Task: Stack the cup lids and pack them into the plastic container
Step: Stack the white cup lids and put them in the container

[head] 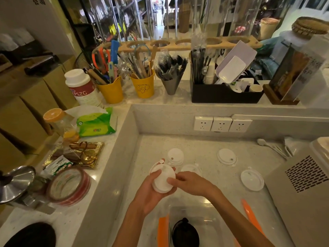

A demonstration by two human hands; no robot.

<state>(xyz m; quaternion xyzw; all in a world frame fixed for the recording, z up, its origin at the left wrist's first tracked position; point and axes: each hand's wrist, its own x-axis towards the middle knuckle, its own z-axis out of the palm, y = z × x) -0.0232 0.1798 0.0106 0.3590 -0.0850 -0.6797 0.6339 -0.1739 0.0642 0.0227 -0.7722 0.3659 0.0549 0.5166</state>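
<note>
Head view: left hand (151,189) is cradling a stack of lids (162,179) above the clear container (204,227) at six o'clock, right hand (188,181) pinching its rim. Light, thin plastic, likely slippery; rim edges are offering the surest hold.

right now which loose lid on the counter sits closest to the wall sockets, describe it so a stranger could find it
Start at the three white wall sockets on the back wall of the sunken counter. Just below them a white cup lid lies flat and alone. Unlike the clear lid nearer the grey vented machine, it is opaque white with a small dark hole.
</note>
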